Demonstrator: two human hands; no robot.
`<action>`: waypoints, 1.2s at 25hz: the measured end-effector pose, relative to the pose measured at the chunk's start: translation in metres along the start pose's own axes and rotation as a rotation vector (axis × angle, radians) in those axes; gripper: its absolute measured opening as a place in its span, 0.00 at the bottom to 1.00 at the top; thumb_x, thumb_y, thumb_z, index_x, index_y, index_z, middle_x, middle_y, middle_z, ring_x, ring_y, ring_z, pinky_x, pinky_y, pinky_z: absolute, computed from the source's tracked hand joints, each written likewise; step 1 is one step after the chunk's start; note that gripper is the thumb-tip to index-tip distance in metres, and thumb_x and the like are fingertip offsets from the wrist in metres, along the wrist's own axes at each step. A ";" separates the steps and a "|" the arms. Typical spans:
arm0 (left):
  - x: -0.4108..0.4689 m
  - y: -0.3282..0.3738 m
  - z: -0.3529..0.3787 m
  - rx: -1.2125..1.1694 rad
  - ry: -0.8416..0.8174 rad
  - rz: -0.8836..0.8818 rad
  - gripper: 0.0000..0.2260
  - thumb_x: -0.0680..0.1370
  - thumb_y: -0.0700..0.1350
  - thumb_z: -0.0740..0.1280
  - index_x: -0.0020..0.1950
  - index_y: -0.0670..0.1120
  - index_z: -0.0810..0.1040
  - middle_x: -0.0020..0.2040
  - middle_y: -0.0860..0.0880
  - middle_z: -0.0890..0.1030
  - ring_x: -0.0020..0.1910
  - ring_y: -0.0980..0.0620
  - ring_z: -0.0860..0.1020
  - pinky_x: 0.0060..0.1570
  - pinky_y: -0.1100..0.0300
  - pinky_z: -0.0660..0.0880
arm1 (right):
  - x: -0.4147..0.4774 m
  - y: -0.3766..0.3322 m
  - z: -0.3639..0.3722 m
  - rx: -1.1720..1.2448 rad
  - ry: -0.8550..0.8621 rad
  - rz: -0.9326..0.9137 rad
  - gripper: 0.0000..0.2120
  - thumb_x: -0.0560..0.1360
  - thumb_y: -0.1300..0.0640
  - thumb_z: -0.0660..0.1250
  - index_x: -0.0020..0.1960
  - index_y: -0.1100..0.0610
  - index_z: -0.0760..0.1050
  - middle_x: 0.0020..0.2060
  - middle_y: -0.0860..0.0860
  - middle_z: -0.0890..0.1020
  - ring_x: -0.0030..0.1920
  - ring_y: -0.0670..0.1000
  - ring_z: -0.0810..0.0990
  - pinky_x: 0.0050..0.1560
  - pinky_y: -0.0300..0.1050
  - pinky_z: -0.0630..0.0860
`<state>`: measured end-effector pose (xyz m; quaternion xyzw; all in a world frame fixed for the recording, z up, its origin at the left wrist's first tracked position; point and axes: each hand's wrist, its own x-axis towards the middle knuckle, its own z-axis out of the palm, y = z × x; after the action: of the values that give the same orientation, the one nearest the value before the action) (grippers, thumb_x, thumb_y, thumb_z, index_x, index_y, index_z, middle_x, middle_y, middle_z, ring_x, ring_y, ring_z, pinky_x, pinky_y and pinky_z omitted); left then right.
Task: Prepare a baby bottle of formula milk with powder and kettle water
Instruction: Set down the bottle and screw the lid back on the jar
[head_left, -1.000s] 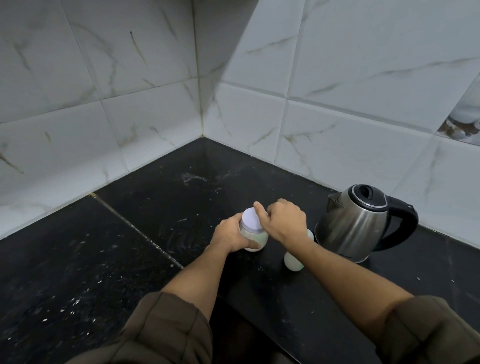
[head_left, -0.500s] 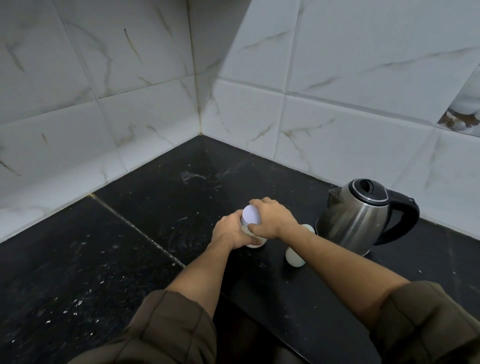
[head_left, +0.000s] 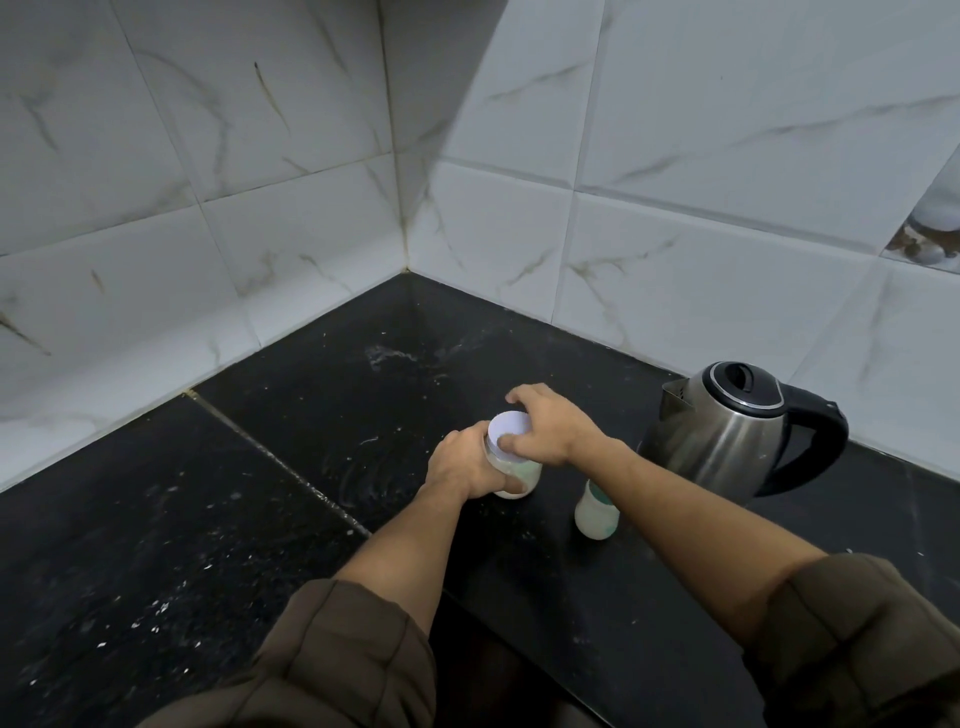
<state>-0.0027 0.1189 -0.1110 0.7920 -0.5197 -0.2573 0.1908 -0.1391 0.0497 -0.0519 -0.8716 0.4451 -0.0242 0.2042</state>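
Note:
A small clear jar of pale powder (head_left: 522, 474) with a white round lid (head_left: 508, 427) stands on the black counter (head_left: 322, 395). My left hand (head_left: 460, 462) is wrapped around the jar's body. My right hand (head_left: 553, 428) grips the lid's rim from the right, thumb on the near edge. A baby bottle (head_left: 596, 512), pale with a green band, stands just right of the jar, partly hidden behind my right forearm. A steel kettle (head_left: 727, 431) with a black lid and handle sits at the right, close to the wall.
Marble-look tiled walls (head_left: 260, 182) meet in a corner behind the counter. A joint line (head_left: 270, 447) runs diagonally across the counter, left of the jar. Pale smears and specks mark the dark surface.
My right hand has turned on the lid, fingers shifting around its rim. The left hand keeps its hold on the jar. The view has shifted slightly.

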 end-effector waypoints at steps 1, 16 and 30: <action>0.000 -0.001 0.001 -0.011 0.002 -0.004 0.36 0.58 0.61 0.83 0.63 0.58 0.76 0.54 0.54 0.79 0.58 0.49 0.77 0.59 0.48 0.79 | 0.000 -0.001 -0.002 -0.021 -0.091 -0.030 0.35 0.75 0.45 0.72 0.78 0.53 0.66 0.73 0.53 0.72 0.69 0.56 0.74 0.67 0.51 0.74; 0.005 -0.007 0.010 -0.055 0.058 0.001 0.42 0.58 0.62 0.83 0.70 0.59 0.74 0.58 0.54 0.79 0.62 0.52 0.74 0.64 0.49 0.75 | 0.017 -0.007 -0.004 -0.394 -0.144 0.043 0.31 0.68 0.40 0.75 0.65 0.55 0.76 0.55 0.53 0.81 0.53 0.55 0.81 0.52 0.51 0.82; 0.026 0.025 0.011 -0.003 -0.079 0.051 0.53 0.59 0.64 0.82 0.81 0.64 0.61 0.78 0.45 0.67 0.80 0.44 0.60 0.71 0.50 0.62 | 0.014 0.031 -0.031 -0.245 0.076 0.219 0.29 0.69 0.38 0.72 0.62 0.55 0.73 0.56 0.53 0.80 0.54 0.57 0.80 0.46 0.49 0.74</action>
<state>-0.0191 0.0845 -0.1112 0.7674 -0.5465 -0.2843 0.1777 -0.1612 0.0118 -0.0368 -0.8345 0.5446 0.0197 0.0810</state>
